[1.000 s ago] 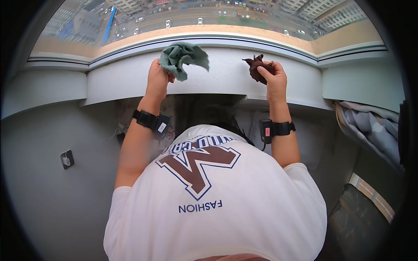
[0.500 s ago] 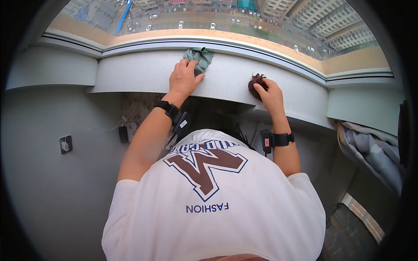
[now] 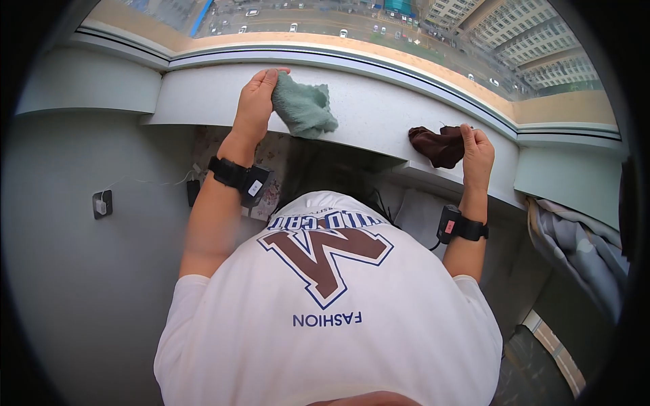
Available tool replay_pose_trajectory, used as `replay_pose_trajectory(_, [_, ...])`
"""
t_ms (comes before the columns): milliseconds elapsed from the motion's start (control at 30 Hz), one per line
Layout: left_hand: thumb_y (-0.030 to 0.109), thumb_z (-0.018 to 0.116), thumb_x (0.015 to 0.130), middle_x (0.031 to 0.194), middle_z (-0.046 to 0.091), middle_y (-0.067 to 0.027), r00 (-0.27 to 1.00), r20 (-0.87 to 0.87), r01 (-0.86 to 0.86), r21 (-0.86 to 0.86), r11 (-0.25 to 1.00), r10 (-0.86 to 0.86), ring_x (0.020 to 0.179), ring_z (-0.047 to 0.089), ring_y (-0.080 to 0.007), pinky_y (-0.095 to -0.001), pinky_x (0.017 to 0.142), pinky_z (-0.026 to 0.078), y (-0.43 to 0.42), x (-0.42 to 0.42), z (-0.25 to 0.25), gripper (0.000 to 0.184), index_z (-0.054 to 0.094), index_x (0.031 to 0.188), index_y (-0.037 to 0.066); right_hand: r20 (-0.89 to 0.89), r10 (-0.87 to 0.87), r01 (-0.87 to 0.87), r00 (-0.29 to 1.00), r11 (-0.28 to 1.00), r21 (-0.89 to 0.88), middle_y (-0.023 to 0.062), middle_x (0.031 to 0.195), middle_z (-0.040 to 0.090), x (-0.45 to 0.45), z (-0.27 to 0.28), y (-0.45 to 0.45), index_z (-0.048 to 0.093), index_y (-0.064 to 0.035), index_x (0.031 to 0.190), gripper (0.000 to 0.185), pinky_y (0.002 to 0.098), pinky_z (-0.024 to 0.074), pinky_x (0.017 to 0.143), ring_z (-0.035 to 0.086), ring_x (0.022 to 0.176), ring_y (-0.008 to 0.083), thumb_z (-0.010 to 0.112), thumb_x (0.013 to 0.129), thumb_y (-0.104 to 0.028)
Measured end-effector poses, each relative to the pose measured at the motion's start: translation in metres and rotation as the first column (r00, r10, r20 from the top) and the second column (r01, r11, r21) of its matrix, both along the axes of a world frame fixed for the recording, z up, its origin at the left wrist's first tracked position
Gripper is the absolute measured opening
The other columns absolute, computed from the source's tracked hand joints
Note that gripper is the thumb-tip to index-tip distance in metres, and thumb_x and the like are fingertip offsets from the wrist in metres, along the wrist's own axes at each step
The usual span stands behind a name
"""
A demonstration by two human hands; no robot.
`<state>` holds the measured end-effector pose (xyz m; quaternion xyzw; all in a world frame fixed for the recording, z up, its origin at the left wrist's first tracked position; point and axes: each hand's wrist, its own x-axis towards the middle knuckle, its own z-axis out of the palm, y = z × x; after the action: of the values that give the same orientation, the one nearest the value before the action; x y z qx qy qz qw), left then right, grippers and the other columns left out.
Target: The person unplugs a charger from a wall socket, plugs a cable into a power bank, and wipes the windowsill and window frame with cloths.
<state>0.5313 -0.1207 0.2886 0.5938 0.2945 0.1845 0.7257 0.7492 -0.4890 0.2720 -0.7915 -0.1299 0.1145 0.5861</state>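
My left hand [image 3: 258, 101] pinches one edge of a green cloth [image 3: 305, 107], which hangs out to the right over the white windowsill [image 3: 372, 101]. Further right, my right hand [image 3: 477, 152] is closed on the right end of a dark brown cloth [image 3: 439, 146]. That cloth stretches to the left of the fingers, over the front part of the sill. The two cloths are apart. Each wrist wears a black strap with a small box on it.
Behind the sill is the window frame [image 3: 352, 59], with a street and buildings far below. A grey patterned curtain [image 3: 575, 243] is bunched at the right. A socket with a plug and cable [image 3: 102, 204] is on the left wall.
My left hand has lifted the green cloth off the sill and moved left. My right hand has moved right, and the bunched brown cloth now hangs more spread out.
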Motion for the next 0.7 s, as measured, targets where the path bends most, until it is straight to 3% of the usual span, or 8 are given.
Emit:
replay_pose_trajectory(67, [0.03, 0.046, 0.106, 0.096, 0.067, -0.0049, 0.994, -0.015, -0.107, -0.124, 0.987, 0.106, 0.084, 0.063, -0.0125, -0.0284, 0.076, 0.053, 0.004, 0.003, -0.006, 0.034, 0.065, 0.114, 0.003, 0.178, -0.041, 0.097, 0.983, 0.945, -0.313, -0.0042, 0.061, 0.05, 0.005, 0.01, 0.002, 0.058, -0.0016, 0.067, 0.05, 0.0249, 0.0355, 0.054, 0.042, 0.06, 0.0071, 0.07, 0.092, -0.043])
replay_pose_trajectory(133, [0.029, 0.045, 0.107, 0.099, 0.066, -0.0063, 0.996, -0.019, -0.084, -0.191, 0.978, 0.082, 0.086, 0.063, -0.0135, -0.0302, 0.076, 0.053, 0.0, 0.001, 0.005, 0.034, 0.064, 0.115, 0.003, 0.238, -0.011, 0.094, 0.971, 0.936, -0.339, -0.0037, 0.064, 0.052, 0.01, 0.012, 0.0, 0.061, -0.0016, 0.072, 0.052, 0.0258, 0.0369, 0.055, 0.042, 0.061, 0.0081, 0.065, 0.094, -0.048])
replay_pose_trajectory(233, [0.033, 0.042, 0.107, 0.103, 0.065, -0.0091, 0.996, 0.034, -0.069, -0.248, 0.966, 0.08, 0.091, 0.065, -0.019, -0.0352, 0.083, 0.055, 0.001, 0.003, 0.022, 0.037, 0.06, 0.12, 0.004, -0.203, -0.092, 0.116, 0.975, 0.987, 0.112, 0.0024, 0.077, 0.065, 0.011, 0.036, -0.001, 0.064, -0.0002, 0.088, 0.05, 0.0289, 0.051, 0.064, 0.061, 0.07, 0.0129, 0.062, 0.095, -0.05])
replay_pose_trajectory(333, [0.032, 0.043, 0.106, 0.106, 0.067, -0.0129, 0.962, 0.234, -0.07, -0.277, 0.958, 0.138, 0.096, 0.068, -0.0251, -0.0408, 0.085, 0.059, 0.012, 0.004, 0.052, 0.037, 0.057, 0.125, 0.003, -0.232, -0.215, 0.281, 0.949, 0.908, 0.309, 0.0087, 0.088, 0.068, 0.032, 0.049, -0.032, 0.062, 0.0005, 0.102, 0.051, 0.0319, 0.0559, 0.072, 0.067, 0.077, 0.0172, 0.06, 0.096, -0.05])
replay_pose_trajectory(467, [0.034, 0.044, 0.106, 0.113, 0.067, -0.0111, 0.946, 0.317, -0.101, 0.117, 0.988, 0.059, 0.092, 0.069, -0.0226, -0.037, 0.082, 0.06, -0.006, 0.011, 0.086, 0.041, 0.058, 0.129, 0.004, 0.006, -0.32, 0.28, 0.948, 0.838, 0.468, 0.0083, 0.087, 0.066, 0.008, 0.115, -0.031, 0.057, -0.0051, 0.093, 0.046, 0.0319, 0.0567, 0.071, 0.066, 0.076, 0.0171, 0.055, 0.098, -0.051])
replay_pose_trajectory(600, [0.042, 0.047, 0.105, 0.113, 0.068, -0.0046, 0.906, -0.061, 0.42, 0.25, 0.872, -0.418, 0.081, 0.056, -0.0065, -0.0201, 0.069, 0.047, -0.042, 0.025, 0.049, 0.049, 0.055, 0.139, 0.009, 0.16, 0.214, -0.253, 0.964, 0.924, 0.286, 0.0096, 0.107, 0.069, 0.002, 0.063, -0.023, 0.062, -0.0042, 0.095, 0.036, 0.0196, 0.0473, 0.06, 0.058, 0.067, 0.0079, 0.052, 0.103, -0.037])
replay_pose_trajectory(667, [0.04, 0.047, 0.104, 0.118, 0.069, -0.0072, 0.864, -0.098, 0.499, 0.282, 0.819, -0.493, 0.085, 0.059, -0.0104, -0.0242, 0.073, 0.048, -0.066, 0.036, 0.01, 0.046, 0.056, 0.137, 0.009, -0.181, 0.38, -0.361, 0.907, 0.923, 0.13, 0.0103, 0.122, 0.068, -0.008, 0.042, -0.004, 0.065, -0.0031, 0.107, 0.026, 0.0221, 0.0503, 0.071, 0.067, 0.084, 0.0137, 0.058, 0.101, -0.027])
replay_pose_trajectory(700, [0.035, 0.05, 0.103, 0.118, 0.069, -0.0085, 0.869, -0.127, 0.475, 0.482, 0.736, -0.478, 0.097, 0.063, -0.0196, -0.0312, 0.084, 0.049, -0.07, 0.041, -0.019, 0.041, 0.06, 0.131, 0.007, -0.037, 0.386, -0.388, 0.922, 0.92, -0.058, 0.0114, 0.125, 0.067, -0.004, 0.018, -0.004, 0.065, -0.0052, 0.114, 0.027, 0.0267, 0.0516, 0.078, 0.067, 0.093, 0.0193, 0.062, 0.097, -0.026])
